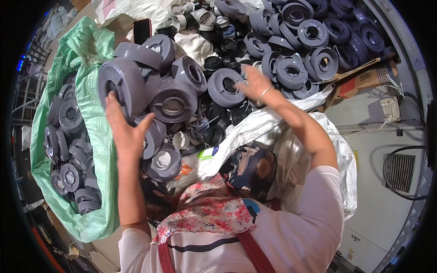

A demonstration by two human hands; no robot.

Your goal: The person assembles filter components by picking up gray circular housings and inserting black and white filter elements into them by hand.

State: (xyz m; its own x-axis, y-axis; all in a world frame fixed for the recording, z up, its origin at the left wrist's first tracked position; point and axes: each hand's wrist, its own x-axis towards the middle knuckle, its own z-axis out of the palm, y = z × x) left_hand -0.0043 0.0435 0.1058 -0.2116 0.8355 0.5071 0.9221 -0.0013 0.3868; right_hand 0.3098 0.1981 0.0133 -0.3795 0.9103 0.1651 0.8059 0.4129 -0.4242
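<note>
My left hand (pixel 125 133) is at a large grey plastic ring (pixel 133 84) that leans on its edge on top of the pile. A fingertip is at the ring's centre hole, and the thumb stands well apart from the fingers. My right hand (pixel 257 85), slightly blurred, reaches in from the right with its fingers apart. Its fingertips meet the rim of another grey ring (pixel 214 88), which faces up. Between the hands lie several more grey rings (pixel 157 107), some with white inserts (pixel 163 160).
Left stands a green woven sack (pixel 95 84) with grey rings inside. A phone (pixel 142 31) lies beyond the pile. Black and white fittings (pixel 213 135) lie among the rings. A white sack (pixel 248 129) spreads before my lap. Cardboard (pixel 364 81) and a power socket (pixel 389 109) are at right.
</note>
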